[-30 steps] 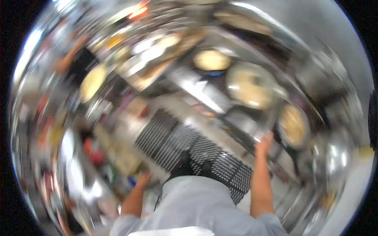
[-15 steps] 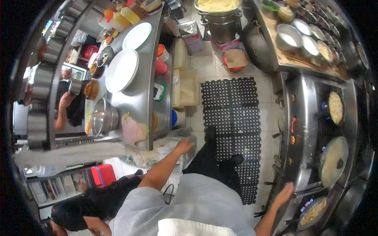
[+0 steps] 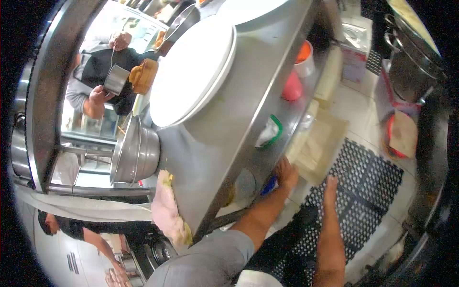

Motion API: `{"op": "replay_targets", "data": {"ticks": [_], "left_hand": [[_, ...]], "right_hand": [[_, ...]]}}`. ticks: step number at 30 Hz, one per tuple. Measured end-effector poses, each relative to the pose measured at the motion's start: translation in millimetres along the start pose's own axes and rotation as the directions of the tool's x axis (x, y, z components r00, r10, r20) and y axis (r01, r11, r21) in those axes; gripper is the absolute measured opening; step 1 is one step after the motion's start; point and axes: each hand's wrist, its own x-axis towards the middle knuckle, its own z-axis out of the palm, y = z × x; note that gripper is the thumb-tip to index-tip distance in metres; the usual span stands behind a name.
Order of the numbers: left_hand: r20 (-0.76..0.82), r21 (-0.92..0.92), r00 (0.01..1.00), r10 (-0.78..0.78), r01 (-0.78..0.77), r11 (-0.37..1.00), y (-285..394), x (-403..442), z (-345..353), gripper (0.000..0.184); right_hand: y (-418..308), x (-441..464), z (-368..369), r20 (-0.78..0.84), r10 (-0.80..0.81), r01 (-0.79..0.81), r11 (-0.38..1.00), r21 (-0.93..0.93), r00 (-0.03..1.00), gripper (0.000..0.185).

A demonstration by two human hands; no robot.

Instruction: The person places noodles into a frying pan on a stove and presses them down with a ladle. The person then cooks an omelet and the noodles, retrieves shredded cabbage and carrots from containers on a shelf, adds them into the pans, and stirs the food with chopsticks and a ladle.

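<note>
My left hand (image 3: 287, 173) is beside the lower shelf of the steel counter (image 3: 248, 81), nearest a pale yellowish plastic bin (image 3: 321, 148). Its fingers look apart, with nothing seen in them; whether it touches the bin I cannot tell. My right hand (image 3: 330, 190) hangs over the black rubber floor mat (image 3: 366, 179), seen edge-on. It looks stretched out and holds nothing visible. On the counter's near corner lies a pink cloth (image 3: 167, 210). Stacked white plates (image 3: 191, 71) and nested steel bowls (image 3: 138, 150) stand farther along the counter.
A red cup (image 3: 292, 86) and a green-rimmed container (image 3: 270, 131) sit on the lower shelf. A large pot (image 3: 413, 71) stands beyond the mat, near a bucket with a board (image 3: 403, 135) on top. Across the counter a person holds a small steel pot (image 3: 116, 80); another works lower left.
My view has swung left and closer to the counter, and the stove has left the picture. My left hand is now beside the lower shelf; my right hand has come in front, over the mat.
</note>
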Motion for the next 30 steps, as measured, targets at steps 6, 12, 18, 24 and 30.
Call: {"op": "replay_targets", "data": {"ticks": [6,12,18,24,30], "left_hand": [[-0.003,0.01,0.999,0.05,-0.05,0.999,-2.6,-2.2,2.7,0.064],[0.077,-0.052,0.997,0.017,-0.013,0.999,-7.0,0.8,1.2,0.064],[0.397,-0.053,0.916,-0.052,0.079,0.995,22.6,-38.4,-47.9,0.077],[0.835,-0.325,0.488,0.253,0.067,0.943,11.0,-194.1,-0.6,0.06],[0.881,-0.411,-0.109,0.461,-0.657,0.631,32.2,-223.4,-77.6,0.049]], "right_hand": [[-2.7,43.2,53.9,0.1,0.009,-0.026,0.985,0.173,0.995,0.066],[-107.0,19.3,84.6,0.511,0.008,0.042,0.995,-0.087,0.86,0.067],[-12.0,-105.7,-7.2,0.411,0.337,-0.165,0.902,-0.399,0.847,0.058],[4.5,-303.0,-214.5,0.175,0.518,-0.419,0.814,-0.402,0.837,0.038],[-28.6,-474.7,-320.4,-0.22,0.465,-0.492,0.866,-0.087,0.857,0.032]]}}
